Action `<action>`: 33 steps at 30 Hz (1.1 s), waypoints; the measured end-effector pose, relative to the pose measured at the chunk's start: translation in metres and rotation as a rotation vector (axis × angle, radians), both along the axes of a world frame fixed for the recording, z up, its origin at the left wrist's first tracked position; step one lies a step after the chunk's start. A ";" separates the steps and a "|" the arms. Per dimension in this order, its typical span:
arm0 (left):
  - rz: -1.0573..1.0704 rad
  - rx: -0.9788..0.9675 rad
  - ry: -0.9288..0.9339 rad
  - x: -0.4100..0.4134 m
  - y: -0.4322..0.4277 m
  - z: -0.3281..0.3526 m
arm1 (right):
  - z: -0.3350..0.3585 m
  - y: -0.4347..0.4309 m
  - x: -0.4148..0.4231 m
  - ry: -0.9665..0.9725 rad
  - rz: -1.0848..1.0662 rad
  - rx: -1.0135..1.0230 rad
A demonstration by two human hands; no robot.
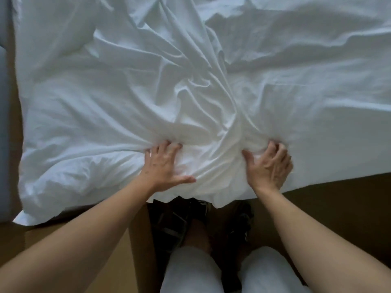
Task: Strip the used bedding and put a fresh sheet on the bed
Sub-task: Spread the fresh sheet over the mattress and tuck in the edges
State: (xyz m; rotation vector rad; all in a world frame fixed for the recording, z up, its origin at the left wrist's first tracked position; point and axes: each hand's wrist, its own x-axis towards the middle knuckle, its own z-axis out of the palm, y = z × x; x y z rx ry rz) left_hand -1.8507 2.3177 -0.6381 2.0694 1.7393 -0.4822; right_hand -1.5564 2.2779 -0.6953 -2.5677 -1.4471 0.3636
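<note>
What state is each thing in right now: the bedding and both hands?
white bedding: crumpled, folds bunched toward the hands, near edge hanging down.
left hand: on the bedding, fingertips dug into a gathered fold, thumb splayed.
right hand: fingers curled, gripping a bunch of the bedding.

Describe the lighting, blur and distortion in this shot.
Head view: soft, even light with no hard glare; the sheet reads cool blue far off and whitest around the left hand and right hand; fold shadows are gentle; the floor sits dark; the whole frame is slightly soft; the wide-angle lens bows the bed edge and swells the forearms at the bottom corners.
</note>
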 end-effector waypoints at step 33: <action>0.127 0.115 -0.323 0.366 0.178 0.003 | 0.020 0.148 0.227 0.000 0.044 0.016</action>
